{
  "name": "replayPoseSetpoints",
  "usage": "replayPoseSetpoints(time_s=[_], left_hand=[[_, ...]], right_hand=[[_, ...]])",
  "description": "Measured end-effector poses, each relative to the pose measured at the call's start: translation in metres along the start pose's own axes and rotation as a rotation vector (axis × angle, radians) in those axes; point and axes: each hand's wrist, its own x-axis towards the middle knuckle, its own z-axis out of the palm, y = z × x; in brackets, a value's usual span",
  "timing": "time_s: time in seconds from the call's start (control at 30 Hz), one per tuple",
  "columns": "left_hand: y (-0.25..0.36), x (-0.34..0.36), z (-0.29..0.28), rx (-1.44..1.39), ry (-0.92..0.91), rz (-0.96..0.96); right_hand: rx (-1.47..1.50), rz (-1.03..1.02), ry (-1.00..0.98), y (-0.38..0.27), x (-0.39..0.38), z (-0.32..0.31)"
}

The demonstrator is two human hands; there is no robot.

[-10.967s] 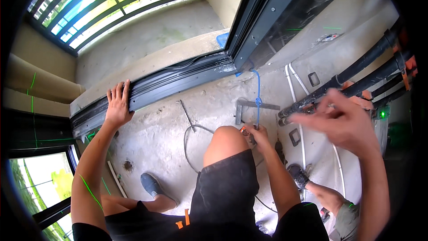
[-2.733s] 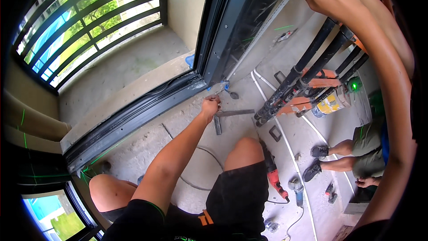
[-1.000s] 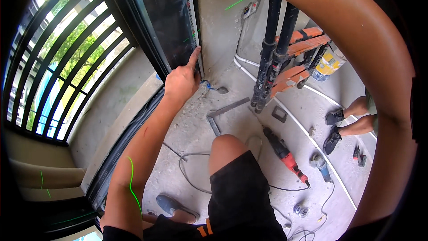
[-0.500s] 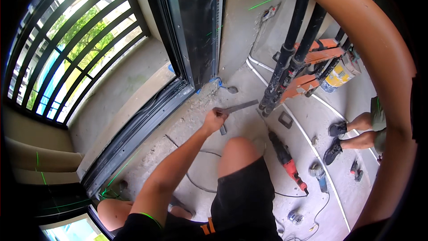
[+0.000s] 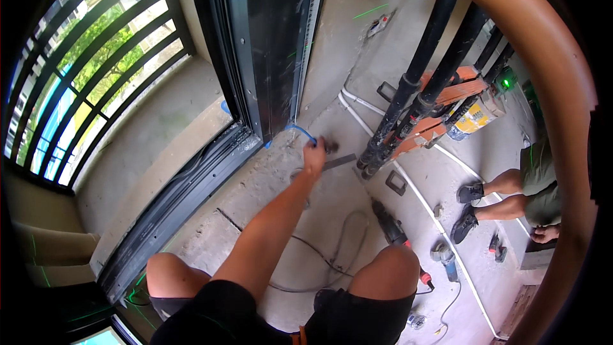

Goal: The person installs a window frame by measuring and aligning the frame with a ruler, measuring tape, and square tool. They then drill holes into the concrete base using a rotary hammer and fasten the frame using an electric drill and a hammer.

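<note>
My left hand [image 5: 313, 155] reaches out over the floor by the foot of the dark door frame. Its fingers are closed on a thin blue cord [image 5: 300, 130], which arcs from the frame's corner into the hand. A dark, blurred lump [image 5: 331, 147] shows just beyond the fingers; I cannot make out its kind. Below the hand a flat grey metal square [image 5: 339, 162] lies on the concrete, partly hidden by the wrist. My right hand is out of sight.
A red and black power tool [image 5: 388, 222] and a blue angle grinder [image 5: 445, 260] lie right, beside white conduit [image 5: 418, 195]. Black pipes [image 5: 408, 83], orange bricks and a yellow-white bucket [image 5: 471, 120] stand beyond. Another person's legs [image 5: 504, 195] are at far right. A cable [image 5: 306, 289] crosses the floor.
My left hand has let go of the metal square, which now lies on the floor, and has moved farther out onto the blue cord. My knees have spread apart.
</note>
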Motion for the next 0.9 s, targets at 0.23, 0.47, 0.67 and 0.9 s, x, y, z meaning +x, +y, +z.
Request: replayPoseSetpoints(time_s=[0.23, 0.47, 0.67, 0.9], left_hand=[[-0.020, -0.159, -0.028, -0.041, 0.020, -0.246], [-0.002, -0.203, -0.066, -0.160, -0.089, -0.570], [0.039, -0.203, -0.079, -0.036, -0.041, -0.540], [0.050, -0.215, -0.079, -0.053, 0.022, -0.434]], right_hand=[[-0.004, 0.031, -0.014, 0.000, 0.001, -0.001], [0.075, 0.010, -0.038, 0.008, 0.007, 0.001], [0.124, 0.015, -0.024, 0.009, 0.006, 0.002], [0.096, 0.000, 0.012, 0.010, 0.005, 0.003]])
